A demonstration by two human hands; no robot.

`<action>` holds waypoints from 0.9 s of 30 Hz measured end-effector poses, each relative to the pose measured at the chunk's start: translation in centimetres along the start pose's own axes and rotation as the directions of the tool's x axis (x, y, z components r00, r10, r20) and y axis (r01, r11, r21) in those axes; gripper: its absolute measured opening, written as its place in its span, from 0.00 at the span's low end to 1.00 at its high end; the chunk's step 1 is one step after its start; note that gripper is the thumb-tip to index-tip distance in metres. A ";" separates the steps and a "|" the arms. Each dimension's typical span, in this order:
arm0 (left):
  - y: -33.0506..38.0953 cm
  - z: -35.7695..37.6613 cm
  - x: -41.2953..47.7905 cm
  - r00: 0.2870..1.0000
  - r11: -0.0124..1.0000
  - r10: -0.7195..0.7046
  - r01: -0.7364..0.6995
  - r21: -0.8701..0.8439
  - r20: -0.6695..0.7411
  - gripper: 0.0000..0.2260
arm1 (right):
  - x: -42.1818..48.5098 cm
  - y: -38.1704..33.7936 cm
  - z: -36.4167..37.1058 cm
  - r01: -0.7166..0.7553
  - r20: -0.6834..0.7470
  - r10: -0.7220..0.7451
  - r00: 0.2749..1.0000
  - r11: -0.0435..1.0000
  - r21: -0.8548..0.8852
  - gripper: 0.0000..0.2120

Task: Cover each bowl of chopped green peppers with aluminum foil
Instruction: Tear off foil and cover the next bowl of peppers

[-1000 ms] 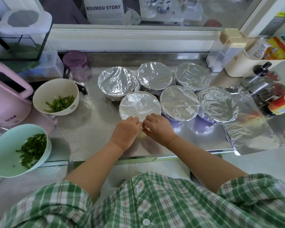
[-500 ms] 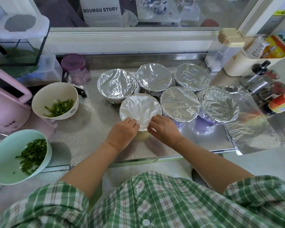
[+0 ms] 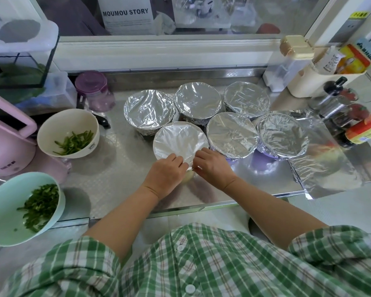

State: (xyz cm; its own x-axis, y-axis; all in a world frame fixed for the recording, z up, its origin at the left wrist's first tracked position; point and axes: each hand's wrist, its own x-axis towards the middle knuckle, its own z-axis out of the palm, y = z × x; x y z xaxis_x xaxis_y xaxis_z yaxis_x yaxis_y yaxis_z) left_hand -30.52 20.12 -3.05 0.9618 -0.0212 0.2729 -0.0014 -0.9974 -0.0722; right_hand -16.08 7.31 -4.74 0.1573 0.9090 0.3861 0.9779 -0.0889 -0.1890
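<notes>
While six round bowls wrapped in silver aluminium foil cluster on the steel counter, two stand uncovered: a cream bowl and a mint-green bowl, each holding chopped green peppers. Left hand and right hand, fingers curled, pinch the front-left bowl's foil cover at its near rim.
</notes>
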 end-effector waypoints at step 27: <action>0.0 0.1 1.1 0.999 1.000 0.002 -0.002 -0.003 0.035 0.14 | 0.2 -0.2 -0.4 0.001 0.010 -0.001 1.000 1.000 -0.004 0.09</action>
State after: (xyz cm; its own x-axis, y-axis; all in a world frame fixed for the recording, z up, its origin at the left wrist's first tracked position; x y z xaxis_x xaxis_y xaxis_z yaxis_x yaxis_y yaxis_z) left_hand -29.47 20.09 -2.88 0.9707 -0.0206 0.2393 -0.0039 -0.9975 -0.0703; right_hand -16.20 7.40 -4.28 0.1551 0.9130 0.3774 0.9787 -0.0899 -0.1848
